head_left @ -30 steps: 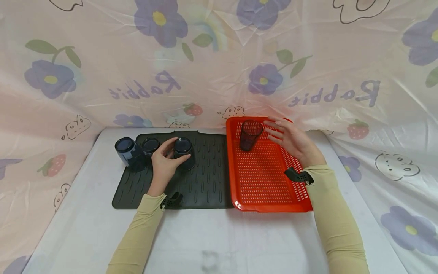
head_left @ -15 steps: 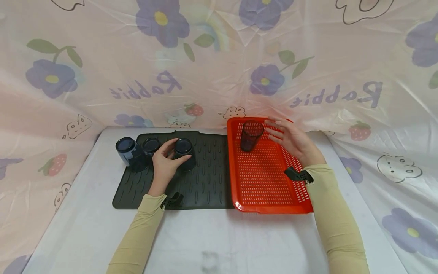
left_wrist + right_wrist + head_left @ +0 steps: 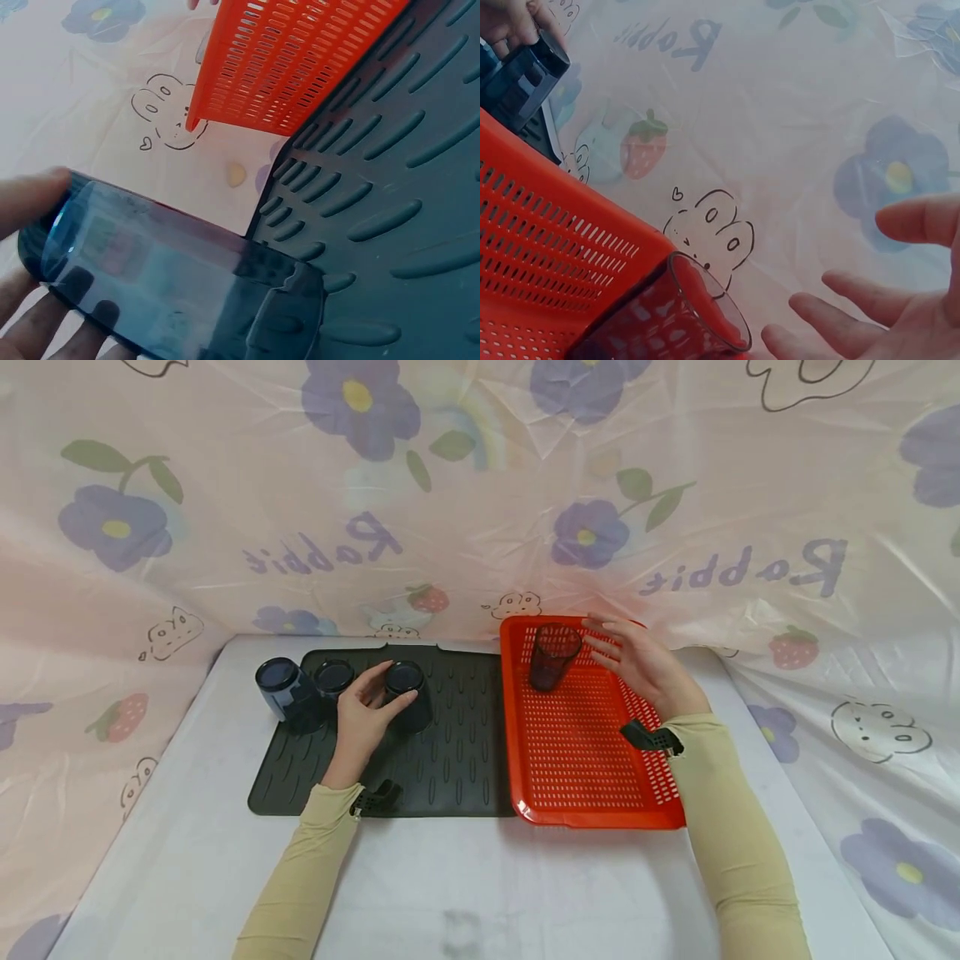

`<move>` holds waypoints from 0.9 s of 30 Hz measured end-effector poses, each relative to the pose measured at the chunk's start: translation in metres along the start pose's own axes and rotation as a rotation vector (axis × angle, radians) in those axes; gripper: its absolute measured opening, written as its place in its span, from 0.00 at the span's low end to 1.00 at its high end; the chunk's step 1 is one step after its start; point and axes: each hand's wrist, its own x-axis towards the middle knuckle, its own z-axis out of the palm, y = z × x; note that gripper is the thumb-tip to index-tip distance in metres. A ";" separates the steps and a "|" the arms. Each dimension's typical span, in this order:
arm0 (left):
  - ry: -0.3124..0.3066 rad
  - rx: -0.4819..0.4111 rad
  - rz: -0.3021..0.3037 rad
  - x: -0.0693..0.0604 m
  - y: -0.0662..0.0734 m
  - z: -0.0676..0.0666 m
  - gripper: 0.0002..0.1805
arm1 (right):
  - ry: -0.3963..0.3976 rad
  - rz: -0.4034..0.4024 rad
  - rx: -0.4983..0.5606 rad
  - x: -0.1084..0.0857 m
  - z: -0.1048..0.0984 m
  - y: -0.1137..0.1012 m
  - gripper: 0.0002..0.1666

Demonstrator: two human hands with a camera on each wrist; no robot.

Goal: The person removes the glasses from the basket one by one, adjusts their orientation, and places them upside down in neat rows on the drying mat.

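My left hand [image 3: 362, 718] grips a dark blue drinking glass [image 3: 410, 697] near its upper end, thumb on one side and fingers on the other. The glass stands bottom up on the black drying mat [image 3: 457, 760]; the left wrist view shows its see-through wall [image 3: 180, 277]. Two more dark glasses, one at the mat's left edge [image 3: 288, 695] and one behind my left hand [image 3: 333, 678], are also bottom up. My right hand [image 3: 645, 664] is held above the red basket [image 3: 585, 818], fingers spread and holding nothing. Beside its fingertips a glass [image 3: 553, 660] stands mouth up in the basket.
The perforated red basket sits against the mat's right edge, on a white-covered table [image 3: 420, 885]. A printed plastic sheet [image 3: 480, 527] hangs close behind the mat and basket and encloses both sides.
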 end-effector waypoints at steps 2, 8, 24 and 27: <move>-0.008 0.003 -0.017 0.001 -0.004 -0.002 0.32 | 0.010 0.003 0.007 0.002 0.001 0.000 0.27; -0.041 0.026 -0.028 0.002 -0.005 -0.005 0.31 | 0.034 0.015 -0.037 0.008 0.001 0.001 0.31; -0.102 0.014 -0.071 -0.005 0.025 -0.008 0.30 | 0.086 0.043 -0.160 0.028 0.001 0.005 0.33; -0.104 0.020 -0.076 -0.006 0.032 -0.007 0.30 | 0.083 0.052 -0.172 0.031 0.002 0.005 0.33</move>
